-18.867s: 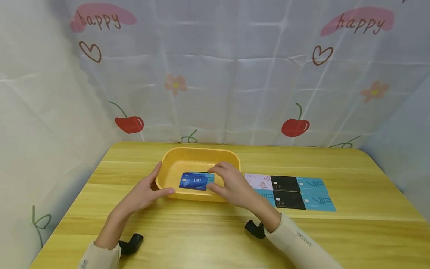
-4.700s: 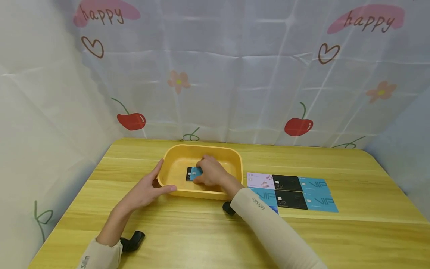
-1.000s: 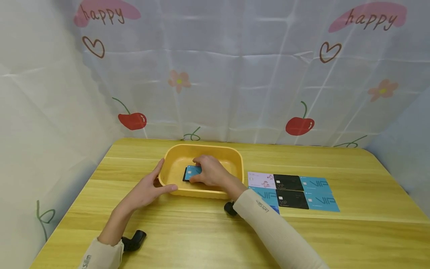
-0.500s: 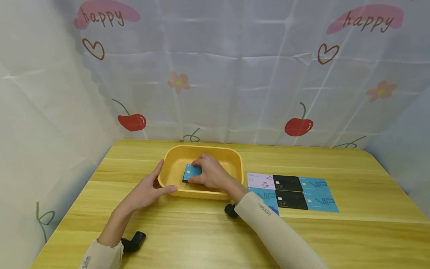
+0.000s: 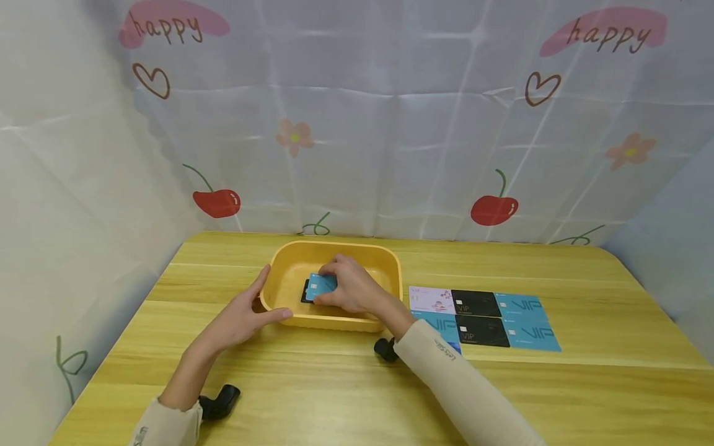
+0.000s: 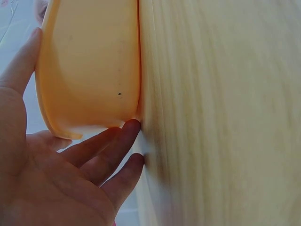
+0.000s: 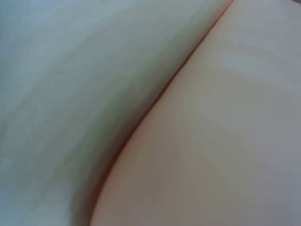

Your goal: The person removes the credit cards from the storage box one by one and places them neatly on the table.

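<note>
A yellow plastic basin point(image 5: 334, 321) stands on the table. My left hand point(image 5: 237, 319) holds its left end, thumb on the front rim and fingers along the outer wall. The left wrist view shows the fingers point(image 6: 128, 129) low against the basin point(image 6: 89, 61). Inside the basin my right hand point(image 5: 352, 286) pinches a light blue card point(image 5: 318, 286) by its long edges, its right part hidden by the hand. A black card point(image 5: 306, 298) shows from under it at the left. The right wrist view holds only blurred close surfaces.
Right of the basin lie two rows of VIP cards: a pink one point(image 5: 426, 300), black ones point(image 5: 480, 331) and light blue ones point(image 5: 530, 334). A dark blue card's edge point(image 5: 455, 347) shows below them, near my right sleeve. A printed curtain point(image 5: 357, 155) hangs behind the table.
Earlier a dark blue card topped the basin's cards; now a light blue one does, and dark blue shows below the rows. Just now the light blue card shifted, baring more of the black card.
</note>
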`<state>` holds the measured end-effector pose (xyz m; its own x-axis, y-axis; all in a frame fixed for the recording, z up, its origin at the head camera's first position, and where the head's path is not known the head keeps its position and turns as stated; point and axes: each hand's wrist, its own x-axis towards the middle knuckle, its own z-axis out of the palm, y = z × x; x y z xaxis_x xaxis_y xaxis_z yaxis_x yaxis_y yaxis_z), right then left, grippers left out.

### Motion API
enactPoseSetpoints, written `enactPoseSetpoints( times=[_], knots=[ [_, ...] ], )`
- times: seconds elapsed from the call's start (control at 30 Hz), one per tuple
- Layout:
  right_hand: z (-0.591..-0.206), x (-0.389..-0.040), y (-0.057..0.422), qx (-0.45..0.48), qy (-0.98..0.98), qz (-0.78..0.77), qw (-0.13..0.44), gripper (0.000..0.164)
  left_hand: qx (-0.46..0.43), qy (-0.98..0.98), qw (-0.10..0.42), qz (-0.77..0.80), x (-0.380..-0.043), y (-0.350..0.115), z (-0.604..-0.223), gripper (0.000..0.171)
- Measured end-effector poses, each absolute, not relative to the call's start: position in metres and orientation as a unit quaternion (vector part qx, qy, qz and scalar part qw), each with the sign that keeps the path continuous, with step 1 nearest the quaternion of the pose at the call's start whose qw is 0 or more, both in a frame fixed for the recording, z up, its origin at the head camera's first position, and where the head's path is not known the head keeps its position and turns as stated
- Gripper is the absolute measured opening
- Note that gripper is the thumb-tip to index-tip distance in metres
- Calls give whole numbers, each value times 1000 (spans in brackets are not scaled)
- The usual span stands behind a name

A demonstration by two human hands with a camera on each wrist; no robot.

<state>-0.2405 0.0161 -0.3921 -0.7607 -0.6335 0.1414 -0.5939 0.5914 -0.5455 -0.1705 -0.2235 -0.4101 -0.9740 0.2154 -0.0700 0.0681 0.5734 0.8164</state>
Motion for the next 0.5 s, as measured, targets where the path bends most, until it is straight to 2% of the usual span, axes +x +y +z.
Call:
enactPoseSetpoints(
  times=[0.5],
  knots=[
    [-377,-226,39,-352,878,-325,13,45,82,878,81,465,-170,-223,-409,102]
  ],
)
